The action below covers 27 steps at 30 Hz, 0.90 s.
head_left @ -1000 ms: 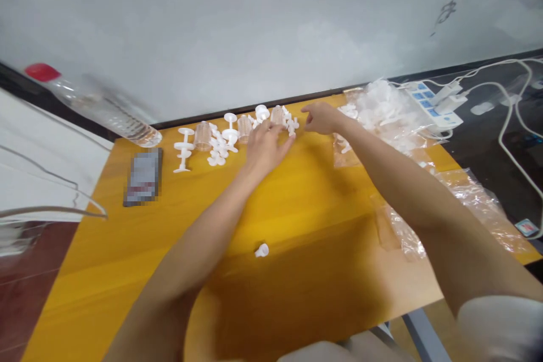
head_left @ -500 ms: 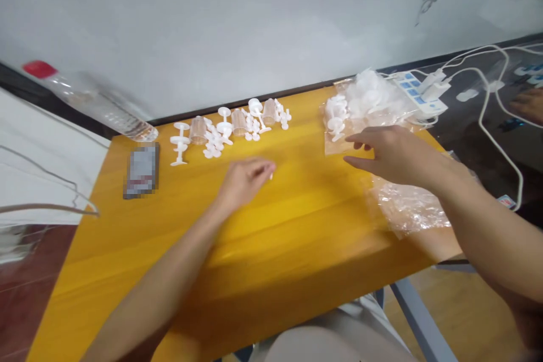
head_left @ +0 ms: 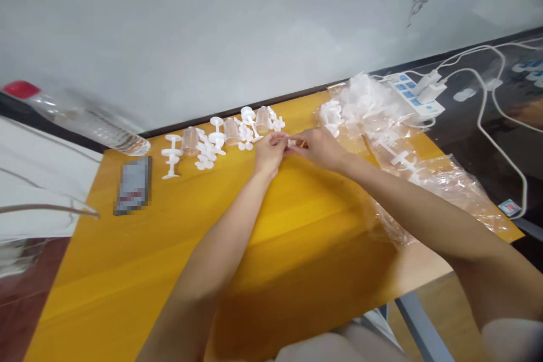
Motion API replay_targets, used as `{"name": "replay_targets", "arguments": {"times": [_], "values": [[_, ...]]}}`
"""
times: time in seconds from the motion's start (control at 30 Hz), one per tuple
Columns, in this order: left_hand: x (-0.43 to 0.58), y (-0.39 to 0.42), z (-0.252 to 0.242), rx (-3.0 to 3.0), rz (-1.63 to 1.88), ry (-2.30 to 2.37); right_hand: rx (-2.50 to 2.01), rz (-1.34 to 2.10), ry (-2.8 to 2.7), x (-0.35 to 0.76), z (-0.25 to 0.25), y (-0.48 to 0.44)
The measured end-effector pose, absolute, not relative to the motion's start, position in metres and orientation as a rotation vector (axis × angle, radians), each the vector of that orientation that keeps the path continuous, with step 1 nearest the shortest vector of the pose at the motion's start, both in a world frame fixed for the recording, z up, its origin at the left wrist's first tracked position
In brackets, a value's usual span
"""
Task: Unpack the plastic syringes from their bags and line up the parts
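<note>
Over the far middle of the yellow table, my left hand [head_left: 270,154] and my right hand [head_left: 320,148] meet fingertip to fingertip. A small white plastic piece [head_left: 291,142] shows between them, pinched by the fingers of both hands; its exact kind is too small to make out. Just behind and left of my hands stands a row of white plastic parts: disc-ended stems [head_left: 172,155], clear cups [head_left: 190,141] and clusters of small knobbed pieces [head_left: 206,155]. Right of the row, more white parts [head_left: 331,115] lie on a clear plastic bag.
A clear bottle with a red cap [head_left: 85,116] and a blurred-out dark flat object [head_left: 133,185] are at the left. A bag of white parts [head_left: 365,96], a power strip [head_left: 418,96] with cables and crumpled clear plastic [head_left: 458,186] lie to the right.
My right hand has moved left from beside the bags, and my left hand has moved right and away from me. They now meet at the small white piece.
</note>
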<state>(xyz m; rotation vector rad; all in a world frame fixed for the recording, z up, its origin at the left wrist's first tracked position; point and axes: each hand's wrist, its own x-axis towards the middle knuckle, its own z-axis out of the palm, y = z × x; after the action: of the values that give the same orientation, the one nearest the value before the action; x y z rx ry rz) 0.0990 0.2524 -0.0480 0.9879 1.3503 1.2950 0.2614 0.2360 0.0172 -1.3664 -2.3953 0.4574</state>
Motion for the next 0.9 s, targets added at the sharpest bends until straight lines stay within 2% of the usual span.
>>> {"name": "replay_targets", "arguments": {"times": [0.17,0.37,0.67,0.77,0.9], "values": [[0.095,0.253,-0.05,0.83,1.33,1.315,-1.382,0.603,-2.314,0.234,0.013,0.275],[0.091,0.256,-0.049,0.823,1.301,1.308,-1.487,0.597,-2.372,0.233,0.016,0.287],[0.055,0.167,-0.06,1.296,0.951,1.223,-1.787,0.63,-2.163,0.222,-0.004,0.324],[0.042,0.139,-0.058,1.405,0.899,1.187,-1.764,0.494,-2.268,0.239,0.01,0.304],[0.029,0.109,-0.054,1.456,0.808,1.165,-1.583,-0.049,-2.623,0.299,0.024,0.25]]}}
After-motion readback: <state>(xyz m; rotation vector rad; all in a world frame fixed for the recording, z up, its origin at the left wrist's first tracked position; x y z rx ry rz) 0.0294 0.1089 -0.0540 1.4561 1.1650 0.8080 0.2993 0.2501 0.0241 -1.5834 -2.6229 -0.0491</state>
